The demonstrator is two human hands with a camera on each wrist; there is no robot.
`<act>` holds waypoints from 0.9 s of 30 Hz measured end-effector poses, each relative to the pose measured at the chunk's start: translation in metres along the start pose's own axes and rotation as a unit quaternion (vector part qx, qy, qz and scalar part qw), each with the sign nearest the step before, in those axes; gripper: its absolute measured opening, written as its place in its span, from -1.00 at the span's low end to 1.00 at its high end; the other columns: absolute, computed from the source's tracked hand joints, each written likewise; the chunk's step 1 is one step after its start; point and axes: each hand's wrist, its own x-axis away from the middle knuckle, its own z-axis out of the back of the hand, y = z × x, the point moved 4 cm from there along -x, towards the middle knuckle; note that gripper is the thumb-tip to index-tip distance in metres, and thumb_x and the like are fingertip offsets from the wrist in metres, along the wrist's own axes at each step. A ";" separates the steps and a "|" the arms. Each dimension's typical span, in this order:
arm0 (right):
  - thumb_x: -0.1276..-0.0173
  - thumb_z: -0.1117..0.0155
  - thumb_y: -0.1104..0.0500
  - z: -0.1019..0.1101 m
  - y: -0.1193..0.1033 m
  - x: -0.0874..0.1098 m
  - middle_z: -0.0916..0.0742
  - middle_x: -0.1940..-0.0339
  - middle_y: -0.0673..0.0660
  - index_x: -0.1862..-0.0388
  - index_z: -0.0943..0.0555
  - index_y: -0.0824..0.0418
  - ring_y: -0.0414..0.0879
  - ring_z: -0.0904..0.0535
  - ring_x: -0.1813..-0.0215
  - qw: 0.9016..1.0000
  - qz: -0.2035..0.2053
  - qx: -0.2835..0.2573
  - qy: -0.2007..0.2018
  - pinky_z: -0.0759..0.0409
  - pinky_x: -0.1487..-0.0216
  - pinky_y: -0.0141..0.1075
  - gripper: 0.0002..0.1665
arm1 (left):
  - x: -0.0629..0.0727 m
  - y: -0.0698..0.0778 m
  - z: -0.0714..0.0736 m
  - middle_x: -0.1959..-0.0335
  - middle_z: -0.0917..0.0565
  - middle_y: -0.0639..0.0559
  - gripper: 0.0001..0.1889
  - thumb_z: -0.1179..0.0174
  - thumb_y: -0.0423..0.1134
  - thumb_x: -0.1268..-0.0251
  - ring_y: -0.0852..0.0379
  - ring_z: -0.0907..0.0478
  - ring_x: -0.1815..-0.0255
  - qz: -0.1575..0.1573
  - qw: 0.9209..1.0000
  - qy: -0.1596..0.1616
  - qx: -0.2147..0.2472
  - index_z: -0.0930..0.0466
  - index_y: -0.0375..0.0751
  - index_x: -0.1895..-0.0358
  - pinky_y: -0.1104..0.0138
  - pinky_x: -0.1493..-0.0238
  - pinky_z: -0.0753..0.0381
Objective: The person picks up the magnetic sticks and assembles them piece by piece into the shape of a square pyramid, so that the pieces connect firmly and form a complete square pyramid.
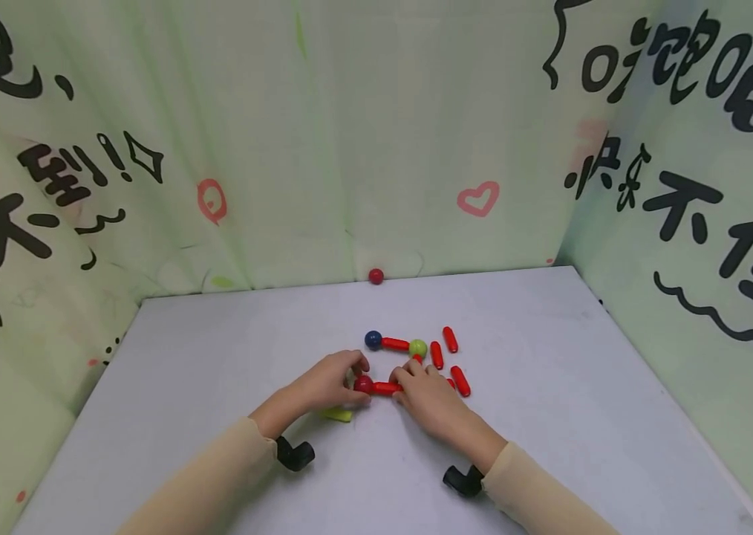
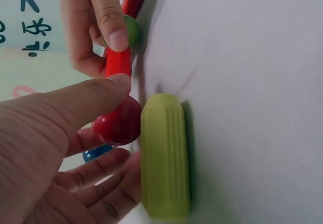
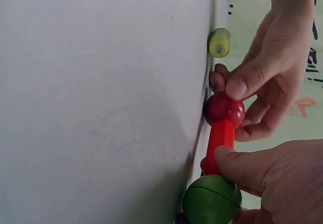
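Note:
My left hand has its thumb and fingers around a red ball. A short red rod joins that ball to a dark green ball. My right hand pinches the rod between thumb and fingers, close to the green ball, which it hides in the head view. Just behind the hands, a blue ball, a red rod and a lime green ball form a row. Another red rod runs from the lime ball toward my right fingers, its near end hidden.
A yellow-green ribbed rod lies on the white table beside my left hand. Loose red rods lie right of the joined pieces. Another red ball sits at the table's far edge, against the printed curtain.

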 end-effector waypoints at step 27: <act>-0.45 -0.38 0.10 0.002 0.006 0.001 -0.63 -0.05 0.14 -0.08 -0.65 0.11 0.05 -0.50 0.07 1.000 0.001 -0.015 -0.023 -0.62 0.03 -0.10 -0.73 | -0.004 -0.022 0.022 0.38 -0.68 0.06 -0.80 -0.39 -0.20 -0.34 0.17 -0.54 0.41 0.119 0.993 -0.001 0.017 -0.74 -0.26 0.13 0.37 0.37 -0.52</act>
